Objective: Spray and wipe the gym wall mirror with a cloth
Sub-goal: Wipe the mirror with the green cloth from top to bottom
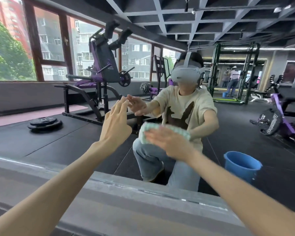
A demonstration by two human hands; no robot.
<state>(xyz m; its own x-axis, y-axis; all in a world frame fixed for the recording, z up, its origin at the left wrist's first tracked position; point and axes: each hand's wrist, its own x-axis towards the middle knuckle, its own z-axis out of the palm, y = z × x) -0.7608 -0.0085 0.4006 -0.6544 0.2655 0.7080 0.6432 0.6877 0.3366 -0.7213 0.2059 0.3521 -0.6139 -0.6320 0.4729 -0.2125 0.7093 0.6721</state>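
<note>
My R hand (167, 142) presses flat on cloth (146, 132), lying left-right on mirror (58, 137); L hand (116, 121) open, empty, just left.

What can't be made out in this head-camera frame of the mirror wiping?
Pale green knobbly cloth: head view, motion-blurred and half covered by the right hand.
Blue plastic bucket: only its reflection shows; contents unreadable from this angle.
Spray bottle: nowhere in frame.
Wall mirror: top and sides cut off by the frame edges.
Two distant reflected figures: too small to describe.
</note>
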